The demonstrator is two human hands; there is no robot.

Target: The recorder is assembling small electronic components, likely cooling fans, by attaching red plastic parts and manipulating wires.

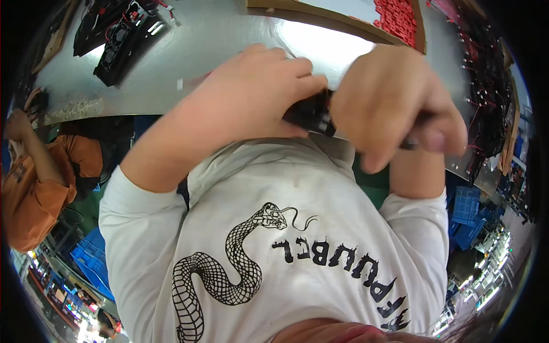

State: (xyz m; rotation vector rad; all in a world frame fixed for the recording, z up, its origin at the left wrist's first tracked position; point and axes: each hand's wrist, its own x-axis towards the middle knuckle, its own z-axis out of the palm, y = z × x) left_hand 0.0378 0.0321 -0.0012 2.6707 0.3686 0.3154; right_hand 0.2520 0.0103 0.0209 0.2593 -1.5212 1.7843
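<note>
My left hand (266, 86) is closed on a black plastic part (313, 114) at the near edge of the metal table. Most of that part is hidden under the fingers and between my two hands. Just right of it is my right hand (394, 106), smeared by motion, with its fingers curled. Something dark shows between those fingers, too blurred and covered to name.
Black fan units (123, 40) with wires lie at the table's far left. A cardboard box (343, 24) with small red parts (396, 22) stands at the back. Black parts with red wires (486, 108) line the right. Another person in orange (40, 188) sits at left.
</note>
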